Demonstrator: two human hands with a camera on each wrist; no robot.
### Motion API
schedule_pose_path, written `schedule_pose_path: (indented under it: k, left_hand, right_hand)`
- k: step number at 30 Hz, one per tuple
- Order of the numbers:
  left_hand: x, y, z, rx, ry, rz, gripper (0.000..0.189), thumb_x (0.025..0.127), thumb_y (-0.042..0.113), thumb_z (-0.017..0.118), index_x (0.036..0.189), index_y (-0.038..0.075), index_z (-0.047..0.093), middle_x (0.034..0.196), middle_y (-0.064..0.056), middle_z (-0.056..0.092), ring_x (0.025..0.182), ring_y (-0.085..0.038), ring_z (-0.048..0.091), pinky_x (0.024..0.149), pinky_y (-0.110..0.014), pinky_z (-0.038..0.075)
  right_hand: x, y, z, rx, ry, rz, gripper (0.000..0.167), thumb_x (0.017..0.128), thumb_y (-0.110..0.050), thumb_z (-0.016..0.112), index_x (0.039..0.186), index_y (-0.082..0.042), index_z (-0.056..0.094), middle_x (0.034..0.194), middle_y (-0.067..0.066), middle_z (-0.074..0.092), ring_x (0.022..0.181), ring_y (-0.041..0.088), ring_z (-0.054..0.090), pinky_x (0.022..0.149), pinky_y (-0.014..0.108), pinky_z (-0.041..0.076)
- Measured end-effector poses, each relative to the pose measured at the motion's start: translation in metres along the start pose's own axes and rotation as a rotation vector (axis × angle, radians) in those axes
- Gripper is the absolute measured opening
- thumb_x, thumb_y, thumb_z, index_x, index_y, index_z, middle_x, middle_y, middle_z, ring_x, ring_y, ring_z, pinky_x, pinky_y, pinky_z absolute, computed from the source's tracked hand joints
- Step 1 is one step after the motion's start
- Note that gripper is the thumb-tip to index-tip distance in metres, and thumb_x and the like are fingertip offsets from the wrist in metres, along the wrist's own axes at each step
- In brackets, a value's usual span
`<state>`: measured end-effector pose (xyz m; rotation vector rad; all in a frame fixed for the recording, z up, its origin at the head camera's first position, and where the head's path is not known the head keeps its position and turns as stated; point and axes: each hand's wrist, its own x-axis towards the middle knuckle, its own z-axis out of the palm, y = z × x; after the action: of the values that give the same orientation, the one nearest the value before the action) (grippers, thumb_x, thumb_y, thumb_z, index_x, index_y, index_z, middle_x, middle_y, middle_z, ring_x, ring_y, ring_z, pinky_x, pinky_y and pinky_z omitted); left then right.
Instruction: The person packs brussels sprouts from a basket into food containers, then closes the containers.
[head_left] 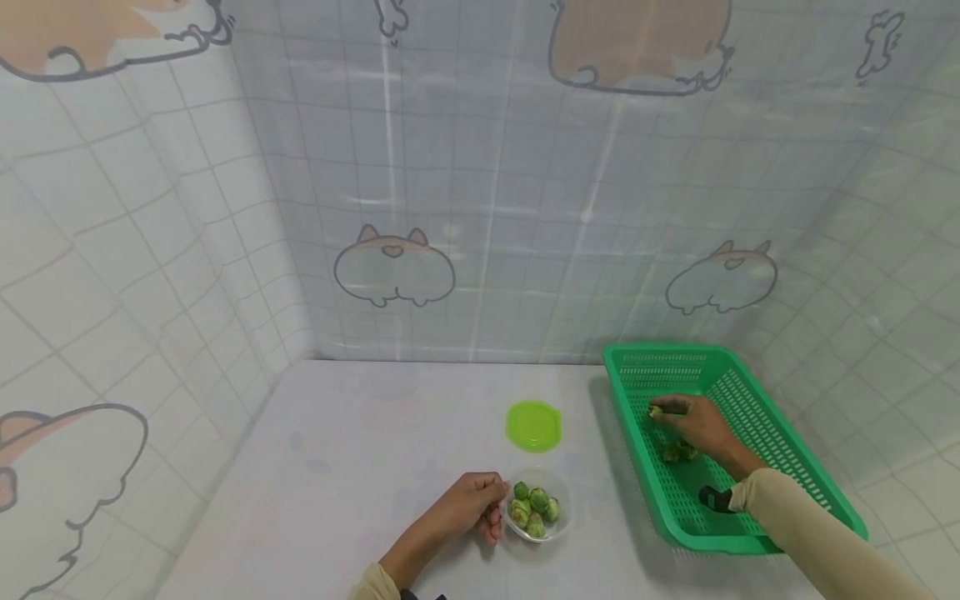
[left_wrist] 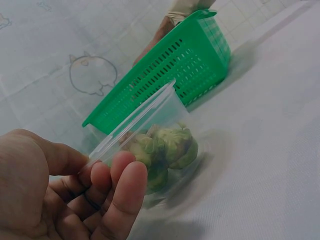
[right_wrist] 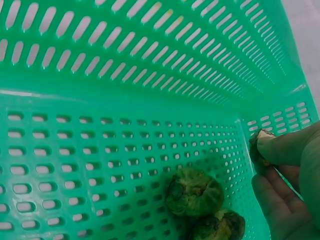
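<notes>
My left hand (head_left: 472,506) pinches the rim of a clear plastic tub (left_wrist: 175,112) between thumb and finger. Several green Brussels sprouts (head_left: 535,504) lie inside that tub, which stands on the white table. Over at the right, my right hand (head_left: 701,423) reaches into a green slotted basket (head_left: 660,508) and pinches one Brussels sprout (right_wrist: 259,148) at the fingertips. Below it, on the basket floor, other Brussels sprouts (right_wrist: 195,192) sit close together, some with browned patches.
A bright green round lid (head_left: 533,426) lies flat on the table behind the tub. The table (head_left: 337,450) meets a wall covering (head_left: 480,192) with dog drawings at the back and sides. The basket's raised walls surround my right hand.
</notes>
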<state>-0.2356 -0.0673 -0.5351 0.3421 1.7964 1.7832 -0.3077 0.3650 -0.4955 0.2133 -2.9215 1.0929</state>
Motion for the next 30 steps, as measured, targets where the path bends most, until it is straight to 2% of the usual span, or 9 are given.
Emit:
schedule_pose_path:
  k: [8,18,24,30]
  left_hand:
    - [0.0,-0.001,0.001,-0.004,-0.003,0.001,0.035,0.106,0.024,0.052,0.079,0.001,0.054,0.064,-0.003,0.056,0.053,-0.014,0.062,0.05,-0.028,0.058]
    - [0.0,-0.003,0.002,-0.002,0.003,0.008,0.034,0.106,0.023,0.052,0.079,0.002,0.055,0.064,-0.003,0.056,0.053,-0.014,0.062,0.05,-0.028,0.058]
    - [0.0,-0.003,0.002,-0.001,0.002,0.011,0.034,0.106,0.022,0.052,0.079,0.002,0.054,0.063,-0.003,0.056,0.053,-0.014,0.062,0.05,-0.028,0.058]
    - [0.0,-0.003,0.002,0.01,0.008,0.01,0.035,0.106,0.023,0.052,0.08,0.001,0.055,0.064,-0.003,0.056,0.053,-0.014,0.062,0.05,-0.029,0.058]
  right_hand:
    - [-0.003,-0.012,-0.003,0.125,-0.012,0.043,0.042,0.098,-0.035,0.068,0.131,-0.009,0.066,0.126,0.016,0.067,0.119,0.041,0.06,0.092,0.056,0.053]
    - [-0.005,-0.022,-0.001,0.156,-0.02,0.087,0.044,0.097,-0.041,0.068,0.132,-0.015,0.066,0.128,0.011,0.067,0.12,0.037,0.061,0.095,0.056,0.052]
    - [-0.007,-0.026,-0.001,0.191,-0.016,0.081,0.048,0.097,-0.044,0.066,0.135,-0.013,0.064,0.13,0.01,0.066,0.123,0.037,0.059,0.099,0.058,0.049]
    - [-0.011,-0.036,0.0,0.226,-0.012,0.052,0.046,0.096,-0.045,0.066,0.134,-0.018,0.065,0.13,0.007,0.067,0.124,0.034,0.059,0.101,0.057,0.049]
